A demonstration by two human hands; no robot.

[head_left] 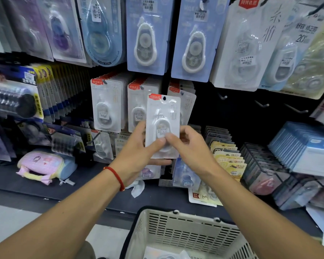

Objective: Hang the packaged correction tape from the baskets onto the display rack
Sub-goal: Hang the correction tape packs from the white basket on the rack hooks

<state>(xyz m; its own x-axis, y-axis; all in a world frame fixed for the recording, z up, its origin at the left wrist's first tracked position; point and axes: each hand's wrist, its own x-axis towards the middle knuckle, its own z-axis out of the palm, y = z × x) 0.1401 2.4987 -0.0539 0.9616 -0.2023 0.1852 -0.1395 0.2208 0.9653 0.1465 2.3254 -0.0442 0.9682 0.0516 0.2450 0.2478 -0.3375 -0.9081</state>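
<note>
Both bare arms reach forward and up, converging. The left hand point(138, 152) grips the pack point(163, 116) from its left, thumb on the front, fingers behind. A red cord point(117, 177) circles that wrist. The right hand point(189, 146) pinches the pack's lower front, fingers curled, thumb meeting the left thumb.

The held pack point(163, 126) is white with a red label, the basket point(185, 232) beige, the bracelet point(117, 177) red.
</note>
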